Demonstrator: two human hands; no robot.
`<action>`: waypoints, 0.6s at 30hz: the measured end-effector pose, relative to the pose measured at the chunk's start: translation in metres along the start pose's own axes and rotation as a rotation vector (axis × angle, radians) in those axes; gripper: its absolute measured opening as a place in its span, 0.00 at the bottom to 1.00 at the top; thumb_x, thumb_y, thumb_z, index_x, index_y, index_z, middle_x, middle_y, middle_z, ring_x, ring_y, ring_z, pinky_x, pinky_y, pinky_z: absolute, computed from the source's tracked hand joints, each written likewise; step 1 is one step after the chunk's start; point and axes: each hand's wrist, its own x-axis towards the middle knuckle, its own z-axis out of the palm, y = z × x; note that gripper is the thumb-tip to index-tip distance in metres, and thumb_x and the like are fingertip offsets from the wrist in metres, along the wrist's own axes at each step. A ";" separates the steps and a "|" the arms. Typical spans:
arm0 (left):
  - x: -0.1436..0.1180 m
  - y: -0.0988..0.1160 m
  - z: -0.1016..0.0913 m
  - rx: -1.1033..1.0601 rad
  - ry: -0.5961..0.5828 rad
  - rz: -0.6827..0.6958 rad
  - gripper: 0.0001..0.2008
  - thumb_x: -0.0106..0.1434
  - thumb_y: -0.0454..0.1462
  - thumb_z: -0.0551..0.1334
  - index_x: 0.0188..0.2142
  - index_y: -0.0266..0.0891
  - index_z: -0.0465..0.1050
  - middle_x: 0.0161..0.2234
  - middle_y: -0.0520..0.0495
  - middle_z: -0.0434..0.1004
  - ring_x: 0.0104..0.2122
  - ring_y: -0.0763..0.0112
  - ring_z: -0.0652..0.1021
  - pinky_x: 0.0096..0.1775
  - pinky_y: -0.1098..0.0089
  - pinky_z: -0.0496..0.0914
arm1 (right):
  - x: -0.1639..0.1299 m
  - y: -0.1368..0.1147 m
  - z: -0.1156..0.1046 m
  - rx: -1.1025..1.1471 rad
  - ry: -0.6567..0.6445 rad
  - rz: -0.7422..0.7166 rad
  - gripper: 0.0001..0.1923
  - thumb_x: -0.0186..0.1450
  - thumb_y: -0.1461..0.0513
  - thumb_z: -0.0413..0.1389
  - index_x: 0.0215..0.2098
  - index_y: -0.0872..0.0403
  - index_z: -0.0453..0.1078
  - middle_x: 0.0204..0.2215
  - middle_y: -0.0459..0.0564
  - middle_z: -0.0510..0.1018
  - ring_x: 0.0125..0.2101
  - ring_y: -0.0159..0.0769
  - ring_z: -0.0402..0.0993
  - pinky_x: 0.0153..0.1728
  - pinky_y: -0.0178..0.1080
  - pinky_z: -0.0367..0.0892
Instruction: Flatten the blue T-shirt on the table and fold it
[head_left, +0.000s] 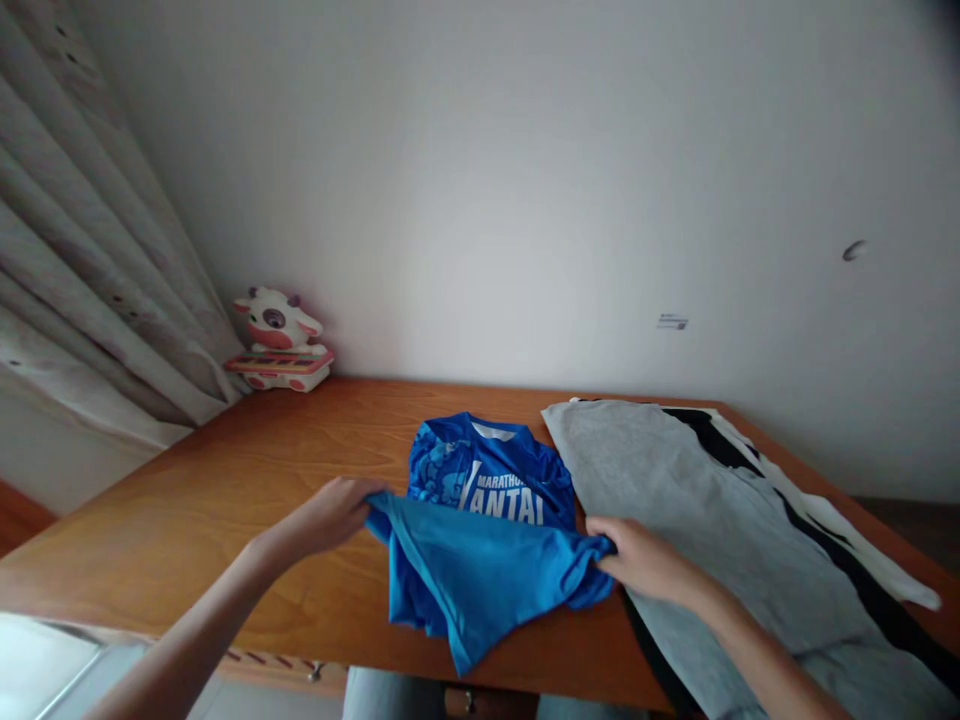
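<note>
A blue sports shirt [480, 530] with white lettering lies on the wooden table [225, 500], its lower part lifted and folded up over the front. My left hand [334, 515] grips the shirt's left edge. My right hand [645, 560] grips its right edge. Both hands hold the cloth a little above the table, and a loose corner hangs down past the front edge.
A pile of grey, black and white clothes [712, 510] lies to the right of the shirt. A pink and white cow toy [279, 340] stands at the back left by the wall. A pale curtain [82, 250] hangs on the left.
</note>
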 end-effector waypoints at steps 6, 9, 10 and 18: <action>0.000 0.025 -0.047 -0.168 0.946 0.188 0.11 0.65 0.33 0.53 0.38 0.40 0.74 0.47 0.41 0.80 0.49 0.61 0.79 0.50 0.64 0.74 | 0.024 -0.026 -0.033 0.082 0.822 -0.260 0.06 0.59 0.59 0.53 0.30 0.46 0.58 0.44 0.56 0.82 0.44 0.50 0.77 0.44 0.46 0.68; -0.024 0.034 -0.051 -0.206 0.670 0.193 0.11 0.68 0.34 0.51 0.40 0.39 0.73 0.40 0.43 0.81 0.39 0.66 0.80 0.42 0.67 0.75 | 0.012 -0.026 -0.036 0.084 0.591 -0.271 0.08 0.59 0.60 0.53 0.29 0.47 0.55 0.35 0.50 0.80 0.37 0.44 0.75 0.39 0.41 0.66; -0.033 0.034 -0.050 -0.195 0.487 0.179 0.12 0.69 0.35 0.51 0.42 0.38 0.73 0.37 0.46 0.81 0.35 0.68 0.79 0.39 0.69 0.74 | 0.007 -0.023 -0.035 0.071 0.454 -0.240 0.07 0.58 0.61 0.52 0.29 0.47 0.55 0.30 0.46 0.76 0.33 0.40 0.72 0.35 0.38 0.64; -0.055 0.036 -0.028 -0.159 -0.276 0.147 0.16 0.72 0.37 0.51 0.46 0.43 0.78 0.41 0.49 0.84 0.41 0.68 0.82 0.46 0.72 0.73 | -0.014 0.002 -0.021 0.060 -0.193 0.009 0.09 0.52 0.67 0.50 0.32 0.51 0.64 0.32 0.43 0.76 0.37 0.37 0.73 0.40 0.35 0.64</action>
